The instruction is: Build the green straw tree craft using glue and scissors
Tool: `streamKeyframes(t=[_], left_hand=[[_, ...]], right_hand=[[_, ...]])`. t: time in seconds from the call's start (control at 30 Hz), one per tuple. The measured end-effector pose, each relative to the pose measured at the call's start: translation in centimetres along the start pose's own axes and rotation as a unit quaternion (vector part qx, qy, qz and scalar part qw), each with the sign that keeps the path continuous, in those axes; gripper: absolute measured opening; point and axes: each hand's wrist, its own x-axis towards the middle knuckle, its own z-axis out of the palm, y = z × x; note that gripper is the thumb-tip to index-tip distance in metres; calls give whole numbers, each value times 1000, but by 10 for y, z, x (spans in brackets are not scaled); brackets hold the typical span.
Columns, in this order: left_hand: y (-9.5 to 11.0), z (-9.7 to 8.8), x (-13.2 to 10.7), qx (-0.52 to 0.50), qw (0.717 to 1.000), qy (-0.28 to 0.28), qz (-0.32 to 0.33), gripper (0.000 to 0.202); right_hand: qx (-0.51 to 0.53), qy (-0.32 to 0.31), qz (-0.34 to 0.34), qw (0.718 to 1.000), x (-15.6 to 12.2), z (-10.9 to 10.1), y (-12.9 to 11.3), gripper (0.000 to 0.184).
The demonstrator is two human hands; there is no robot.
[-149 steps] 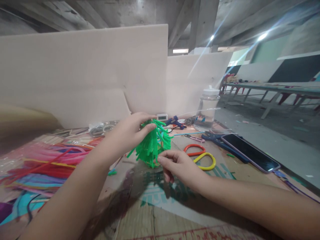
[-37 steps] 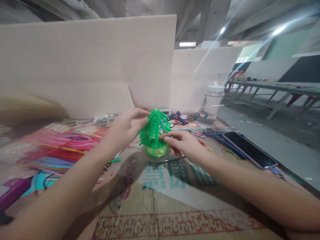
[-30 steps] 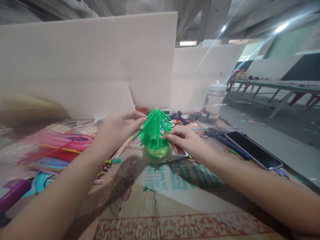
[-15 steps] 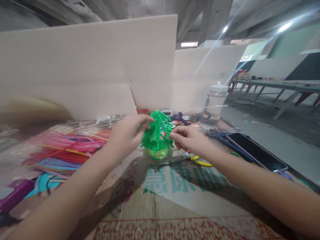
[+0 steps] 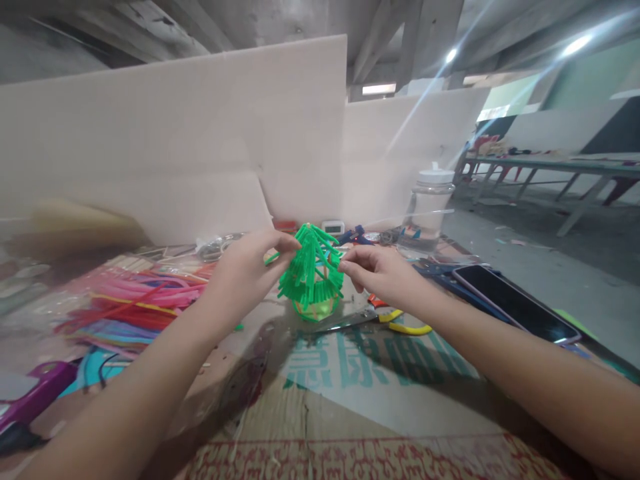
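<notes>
A green cone-shaped model (image 5: pixel 311 273), covered in fuzzy pipe cleaner strands, stands upright on the table in front of me. Its lower body is a paler green with thin tan strips. My left hand (image 5: pixel 253 263) is pinched at the model's upper left side, a green pipe cleaner poking out by its fingers. On the opposite side, my right hand (image 5: pixel 377 270) pinches the end of a drooping green strand between thumb and index finger. Scissors with yellow handles (image 5: pixel 407 328) lie just below the right hand, blades pointing left toward the model's base.
Bundles of pink, red and blue pipe cleaners (image 5: pixel 145 297) lie at left, near a purple tool (image 5: pixel 37 393). At right are a phone (image 5: pixel 515 303) and a clear bottle (image 5: pixel 430 203). A small digital clock (image 5: pixel 333 227) and pale boards (image 5: pixel 200 127) stand behind.
My left hand's fingers have come down and closed at the model's left side. The right hand has shifted slightly up against a strand. The view has tilted a little.
</notes>
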Motion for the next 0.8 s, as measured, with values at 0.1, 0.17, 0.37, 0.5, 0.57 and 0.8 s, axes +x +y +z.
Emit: streamKeyframes(t=[0.1, 0.17, 0.37, 0.5, 0.57, 0.8], left_hand=[[-2, 4, 0, 22, 999, -11, 21, 18], [-3, 7, 1, 39, 999, -18, 33, 21], [4, 12, 2, 64, 998, -23, 7, 27], [3, 12, 1, 97, 995, -5, 31, 28], [0, 14, 0, 129, 989, 15, 74, 25], [-2, 14, -2, 184, 971, 34, 148, 21]], right_hand=[[2, 5, 2, 1000, 1, 0, 2, 20], [3, 7, 3, 1000, 2, 2, 6, 19], [7, 0, 21, 1000, 3, 6, 15, 23], [-26, -7, 9, 1000, 2, 7, 15, 26], [-34, -11, 1, 999, 2, 7, 15, 28], [1, -43, 2, 999, 5, 16, 22, 29]])
